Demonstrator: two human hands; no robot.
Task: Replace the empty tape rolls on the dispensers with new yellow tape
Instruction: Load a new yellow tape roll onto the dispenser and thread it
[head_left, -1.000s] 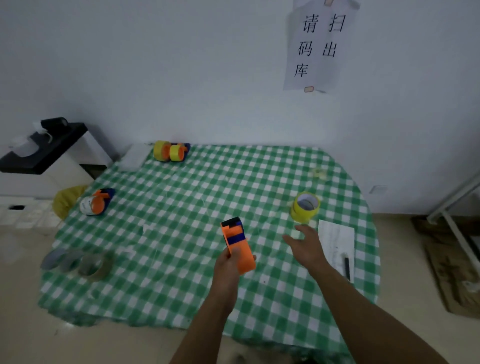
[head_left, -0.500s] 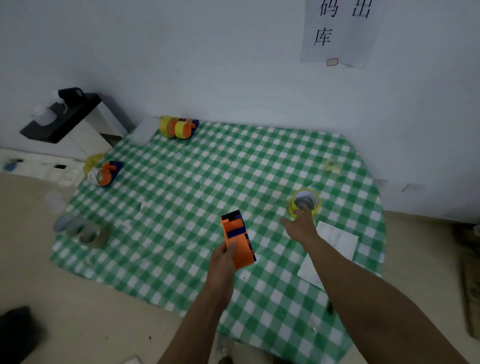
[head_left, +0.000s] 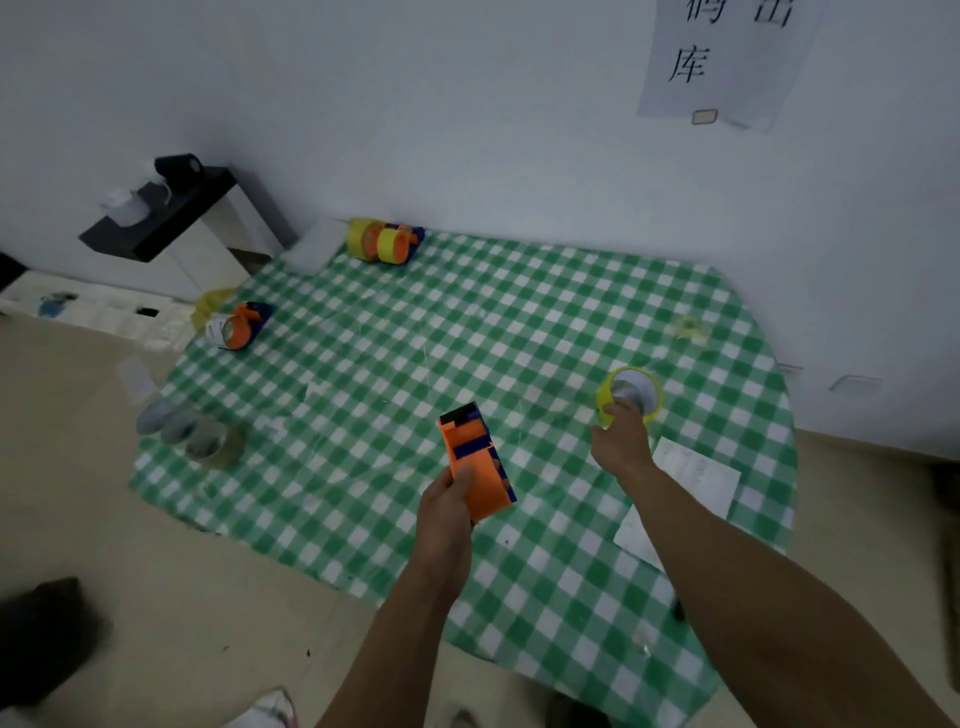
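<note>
My left hand (head_left: 447, 512) grips the orange dispenser (head_left: 475, 462) by its lower end above the checked table (head_left: 415, 338). The dispenser's long axis runs 6 to 12 o'clock, black head toward 12. At 2 o'clock from it, my right hand (head_left: 621, 441) pinches the near rim of the yellow tape roll (head_left: 631, 397), which lies flat with its core upward. The fingertips are hidden. The far dispenser (head_left: 384, 244) at 11 o'clock and the side dispenser (head_left: 236, 327) at 10 are blurred.

Two bare forearms (head_left: 405, 623) ending in a bare left grip (head_left: 447, 514) and bare right grip (head_left: 621, 441)
</note>
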